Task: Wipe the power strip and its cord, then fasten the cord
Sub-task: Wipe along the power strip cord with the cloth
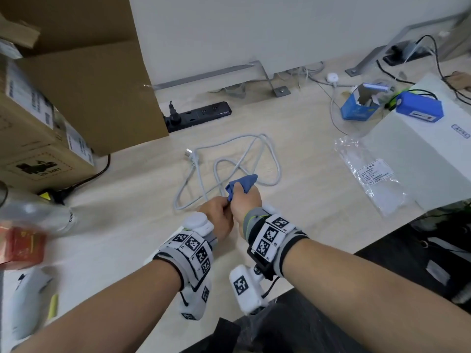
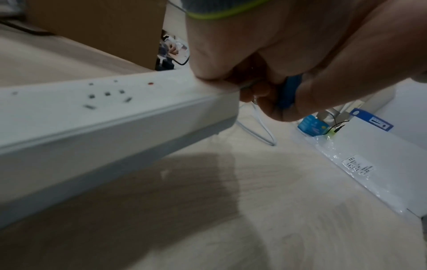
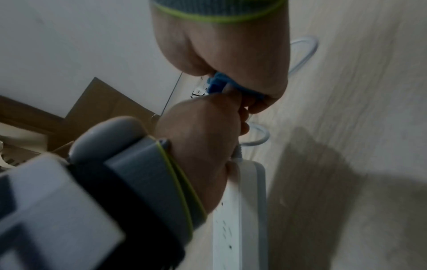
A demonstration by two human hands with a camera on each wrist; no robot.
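A white cord (image 1: 257,159) lies in loose loops on the light wood desk, its plug (image 1: 190,155) at the far left of the loops. My right hand (image 1: 246,200) grips a blue cloth (image 1: 242,184) wrapped round the cord. Touching it, my left hand (image 1: 218,216) holds the cord where it leaves the white power strip (image 2: 104,113). The strip lies flat on the desk under my left wrist, sockets up; the head view hides it. In the right wrist view the cloth (image 3: 221,85) sits just above the left hand (image 3: 203,137) and the strip (image 3: 240,210).
Cardboard boxes (image 1: 76,85) stand at the left, a black power strip (image 1: 198,114) behind the loops. A blue box (image 1: 356,108), a blue pack (image 1: 418,109), a plastic bag (image 1: 369,174) and a white board (image 1: 420,149) lie right. A bottle (image 1: 38,215) lies near left.
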